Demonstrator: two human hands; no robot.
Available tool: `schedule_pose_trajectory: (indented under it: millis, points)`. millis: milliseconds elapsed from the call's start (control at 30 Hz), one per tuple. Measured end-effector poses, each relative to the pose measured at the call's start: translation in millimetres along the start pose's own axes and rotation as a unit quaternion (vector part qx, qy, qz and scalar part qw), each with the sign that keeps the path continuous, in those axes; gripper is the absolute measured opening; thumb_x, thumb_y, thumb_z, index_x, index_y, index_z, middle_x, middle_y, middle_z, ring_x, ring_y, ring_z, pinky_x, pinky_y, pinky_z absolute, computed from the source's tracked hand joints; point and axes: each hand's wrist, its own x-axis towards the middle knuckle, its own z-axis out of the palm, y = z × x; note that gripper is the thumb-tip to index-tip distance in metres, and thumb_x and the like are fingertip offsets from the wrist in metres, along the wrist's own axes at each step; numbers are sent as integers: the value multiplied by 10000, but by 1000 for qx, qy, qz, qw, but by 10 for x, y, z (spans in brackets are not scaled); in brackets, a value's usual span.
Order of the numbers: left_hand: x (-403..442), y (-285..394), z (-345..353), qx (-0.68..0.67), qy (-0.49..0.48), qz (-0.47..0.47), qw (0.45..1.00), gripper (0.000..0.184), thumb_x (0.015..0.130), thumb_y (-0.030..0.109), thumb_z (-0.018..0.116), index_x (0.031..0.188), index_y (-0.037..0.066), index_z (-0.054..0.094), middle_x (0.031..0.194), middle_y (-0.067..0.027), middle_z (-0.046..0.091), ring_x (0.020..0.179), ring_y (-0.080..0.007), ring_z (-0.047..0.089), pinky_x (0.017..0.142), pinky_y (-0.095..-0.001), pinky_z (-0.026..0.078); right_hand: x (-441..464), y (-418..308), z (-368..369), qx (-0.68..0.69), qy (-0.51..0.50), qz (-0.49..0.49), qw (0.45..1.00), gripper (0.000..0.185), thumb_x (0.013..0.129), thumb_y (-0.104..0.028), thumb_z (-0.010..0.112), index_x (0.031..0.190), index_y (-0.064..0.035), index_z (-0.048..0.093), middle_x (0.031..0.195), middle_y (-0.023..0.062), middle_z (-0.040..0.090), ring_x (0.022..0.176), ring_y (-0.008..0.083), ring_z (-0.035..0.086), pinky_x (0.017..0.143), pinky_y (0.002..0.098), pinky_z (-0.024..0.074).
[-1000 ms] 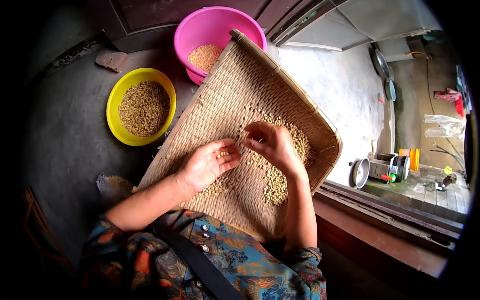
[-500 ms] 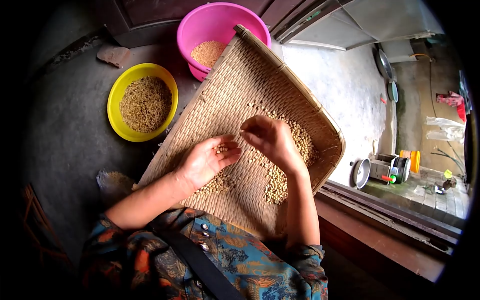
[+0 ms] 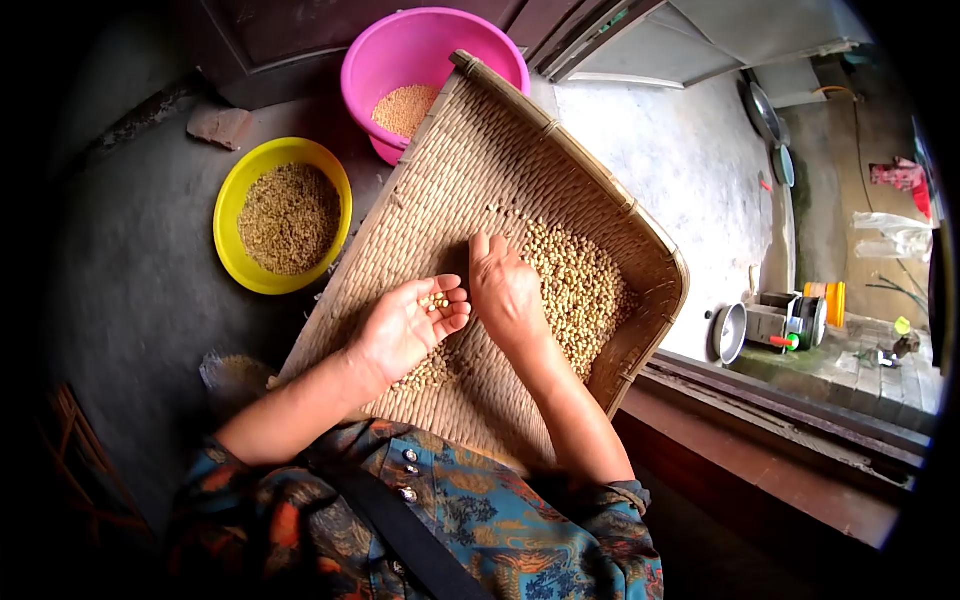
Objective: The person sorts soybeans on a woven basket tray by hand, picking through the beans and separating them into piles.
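Observation:
My left hand (image 3: pixel 405 325) is cupped palm up over the woven bamboo winnowing basket (image 3: pixel 450 200), with a few pale round beans (image 3: pixel 434 301) resting in its curled fingers. Close beside it is my right hand (image 3: pixel 503 285), back upward, its fingers bent down and pinched together; whatever is between the fingertips is hidden. A large heap of beans (image 3: pixel 575 290) lies in the basket to the right of that hand. Under my left hand sits a smaller bean pile (image 3: pixel 427 372). The basket spreads across in front of my body.
A yellow bowl (image 3: pixel 222 225) of brownish beans or grains stands on the floor at left. Behind the basket is a pink basin (image 3: pixel 440 45) holding pale orange-yellow pieces. A brick (image 3: pixel 220 127) lies near the wall. At right are a door sill (image 3: pixel 760 450) and a metal bowl (image 3: pixel 731 333).
My right hand has moved slightly left and turned its fingers down toward the basket, uncovering more of the large heap. My left hand stays cupped with beans in it.

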Motion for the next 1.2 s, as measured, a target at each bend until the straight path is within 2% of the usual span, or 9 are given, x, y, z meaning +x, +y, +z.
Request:
schedule_pose_trajectory:
  millis: [100, 367, 633, 767, 800, 900, 967, 1100, 1200]
  points:
    - [2, 6, -1, 13, 9, 0, 1000, 270, 991, 180, 492, 1143, -29, 572, 1021, -121, 622, 949, -244, 612, 884, -372, 534, -127, -56, 119, -34, 81, -26, 996, 156, 816, -169, 554, 920, -78, 483, 801, 65, 509, 708, 191, 565, 557, 310, 473]
    - [-19, 18, -24, 32, 4, 7, 999, 256, 983, 185, 508, 1128, -12, 582, 1024, -121, 612, 931, -237, 600, 860, -364, 525, -228, -126, 55, 89, 10, 30, 995, 157, 841, -97, 541, 963, -28, 471, 884, 134, 531, 838, 296, 608, 632, 386, 539]
    - [-31, 14, 4, 74, 36, 36, 996, 254, 976, 184, 519, 1132, -8, 576, 1024, -119, 609, 935, -230, 594, 856, -362, 524, -186, 1, 95, 200, 21, 56, 978, 114, 799, -9, 567, 881, 6, 490, 805, 224, 624, 684, 355, 667, 576, 413, 547]
    - [-29, -6, 47, 101, 53, 48, 992, 248, 983, 178, 505, 1140, -3, 569, 1053, -116, 607, 966, -236, 590, 878, -364, 521, -221, 94, -117, 353, 28, 119, 927, 131, 830, -46, 612, 874, 34, 518, 789, 254, 644, 705, 384, 671, 613, 438, 545]
    - [-53, -22, 118, 98, 49, 53, 993, 248, 980, 180, 508, 1135, -4, 571, 1049, -119, 609, 968, -237, 591, 879, -362, 519, -240, 84, -279, 418, 24, 135, 898, 122, 851, -59, 617, 944, 19, 601, 808, 229, 674, 725, 337, 683, 667, 403, 543]
    - [-44, -11, 109, 64, 8, 37, 997, 242, 988, 182, 490, 1126, -6, 554, 1077, -138, 604, 1005, -261, 588, 922, -387, 515, -281, 102, -633, 502, -21, 73, 862, 163, 903, -108, 636, 1000, 23, 626, 857, 216, 690, 770, 290, 705, 650, 398, 553]
    - [-43, 6, 139, 41, 19, 20, 999, 235, 1002, 179, 467, 1128, -4, 542, 1095, -142, 598, 1033, -273, 582, 944, -405, 513, -182, 270, -208, 398, 126, 66, 906, 60, 880, -60, 616, 897, -5, 599, 849, 206, 670, 716, 338, 681, 639, 419, 560]
    - [-31, 36, 52, 29, 7, 9, 1000, 225, 995, 166, 475, 1111, -17, 537, 1085, -162, 593, 1018, -286, 588, 924, -399, 525, 26, 713, -26, 168, 188, 93, 963, 51, 803, 38, 555, 842, 10, 570, 794, 197, 618, 749, 349, 657, 642, 443, 553]
    - [-30, 40, 44, 29, 13, 10, 999, 216, 986, 156, 487, 1106, -16, 540, 1063, -154, 592, 992, -275, 588, 900, -389, 532, 87, 790, 72, 194, 141, 86, 967, 45, 807, 18, 541, 846, 13, 563, 807, 204, 617, 779, 364, 661, 665, 435, 556]
